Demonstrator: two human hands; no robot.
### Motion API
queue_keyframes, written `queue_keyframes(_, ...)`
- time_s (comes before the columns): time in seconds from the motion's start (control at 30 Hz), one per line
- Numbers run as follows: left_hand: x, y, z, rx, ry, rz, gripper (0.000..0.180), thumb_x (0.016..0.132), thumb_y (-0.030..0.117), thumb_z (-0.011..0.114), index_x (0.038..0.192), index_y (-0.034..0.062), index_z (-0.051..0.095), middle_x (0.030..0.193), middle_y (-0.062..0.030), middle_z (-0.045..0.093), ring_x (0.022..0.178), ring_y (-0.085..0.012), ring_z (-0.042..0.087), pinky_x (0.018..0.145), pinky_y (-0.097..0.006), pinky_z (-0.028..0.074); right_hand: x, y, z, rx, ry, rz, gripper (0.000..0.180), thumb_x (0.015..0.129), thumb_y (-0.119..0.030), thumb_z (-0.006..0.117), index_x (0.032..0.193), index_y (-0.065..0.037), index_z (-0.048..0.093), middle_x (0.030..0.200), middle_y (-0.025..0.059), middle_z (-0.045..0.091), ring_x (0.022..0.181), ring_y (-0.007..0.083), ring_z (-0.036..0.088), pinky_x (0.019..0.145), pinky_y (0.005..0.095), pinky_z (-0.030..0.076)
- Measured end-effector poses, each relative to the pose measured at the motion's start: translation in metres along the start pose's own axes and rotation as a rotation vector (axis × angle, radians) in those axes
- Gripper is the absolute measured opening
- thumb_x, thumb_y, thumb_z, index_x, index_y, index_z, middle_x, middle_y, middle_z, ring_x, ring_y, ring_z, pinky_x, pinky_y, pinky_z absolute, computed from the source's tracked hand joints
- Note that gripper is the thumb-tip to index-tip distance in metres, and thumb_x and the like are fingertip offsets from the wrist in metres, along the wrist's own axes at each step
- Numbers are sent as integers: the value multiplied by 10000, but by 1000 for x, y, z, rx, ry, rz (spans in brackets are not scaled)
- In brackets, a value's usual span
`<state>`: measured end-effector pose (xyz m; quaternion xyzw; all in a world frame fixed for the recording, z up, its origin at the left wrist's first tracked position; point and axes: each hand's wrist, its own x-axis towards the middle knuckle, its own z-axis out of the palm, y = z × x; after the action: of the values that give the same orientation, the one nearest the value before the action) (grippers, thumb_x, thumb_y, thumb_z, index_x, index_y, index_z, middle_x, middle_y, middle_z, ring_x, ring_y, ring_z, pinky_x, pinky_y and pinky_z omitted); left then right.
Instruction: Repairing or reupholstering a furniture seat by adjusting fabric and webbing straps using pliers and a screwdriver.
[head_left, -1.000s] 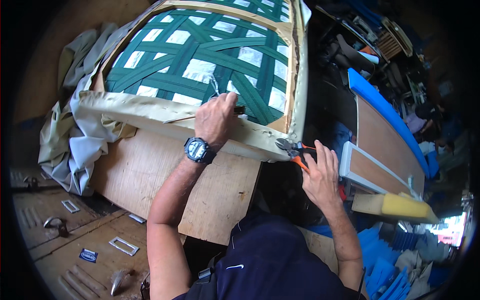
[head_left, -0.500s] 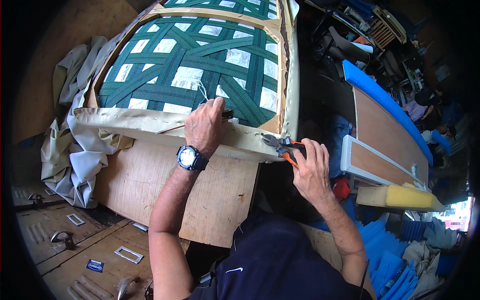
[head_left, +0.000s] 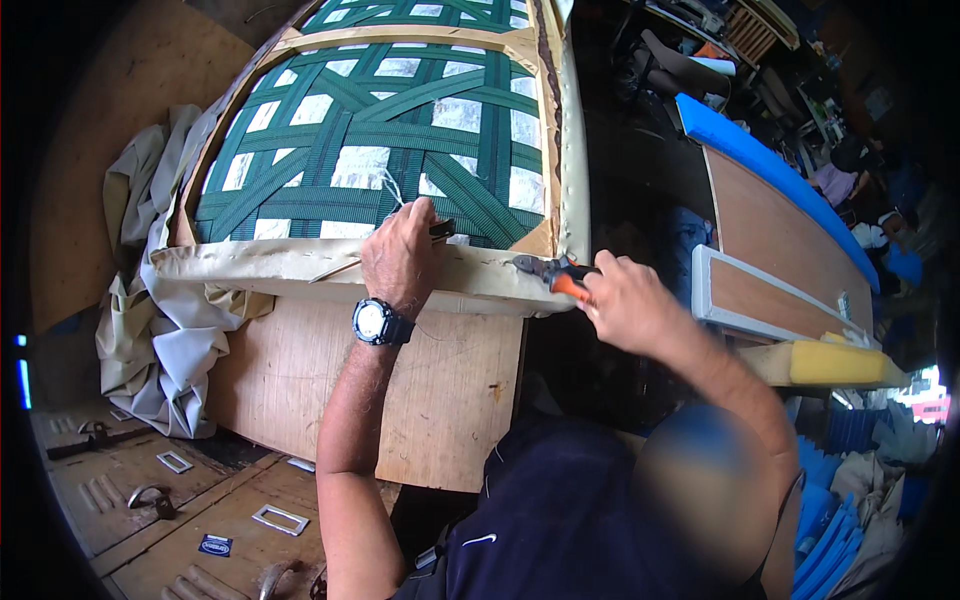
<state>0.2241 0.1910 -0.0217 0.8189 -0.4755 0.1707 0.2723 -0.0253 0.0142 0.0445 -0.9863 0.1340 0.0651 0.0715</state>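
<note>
My left hand is closed at the near rail of an upholstered seat frame, over its cream cover edge. A slim pointed tool sticks out of the fist on the left, and a dark end shows on the right. My right hand grips cutting pliers with orange and black handles. Their jaws rest on the cream edge near the frame's right corner; whether they bite on a staple is too small to tell. Behind my left hand, dark green webbing crosses the wooden frame, with loose white threads by my fingers.
A plywood board lies under the frame, above a brown surface with metal fittings. Cream fabric hangs bunched at left. On the right stand a blue-edged panel and yellow foam. People are farther back.
My right forearm has swung outward and its wrist has turned, tilting the pliers flatter at the corner. My left hand keeps its hold near the same spot. The view has shifted slightly.
</note>
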Motion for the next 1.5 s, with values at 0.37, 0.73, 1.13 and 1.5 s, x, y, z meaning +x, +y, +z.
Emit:
queue_keyframes(0.37, 3, 3, -4, -13, -9, -27, 239, 837, 138, 785, 949, 91, 580, 872, -89, 700, 814, -334, 707, 673, -434, 549, -33, 74, 42, 10, 334, -32, 196, 870, -69, 711, 1036, 30, 673, 1353, 166, 561, 1175, 340, 577, 1018, 472, 459)
queue_keyframes(0.73, 9, 27, -15, -9, -16, 13, 243, 925, 244, 787, 1066, 110, 642, 947, -62, 655, 725, -271, 683, 610, -387, 523, -62, 25, 18, -6, 225, -441, 80, 810, -35, 682, 883, -56, 705, 1226, 111, 613, 1147, 257, 593, 1000, 427, 461)
queue_keyframes(1.13, 2, 119, 6, -106, -468, 145, 278, 851, 30, 742, 1119, 103, 726, 1125, -57, 659, 871, -296, 721, 717, -397, 593, -103, 84, 45, 375, 286, -122, 227, 811, -48, 776, 1027, -5, 722, 1328, 137, 586, 1235, 325, 581, 1067, 473, 458)
queue_keyframes(1.5, -37, 102, 4, -261, -234, 178, 339, 763, -40, 711, 1052, 134, 744, 1108, -18, 718, 905, -249, 737, 720, -360, 597, -61, 98, 38, 138, 417, -150, 319, 801, -77, 788, 1101, 0, 714, 1388, 169, 549, 1281, 346, 545, 1109, 499, 428)
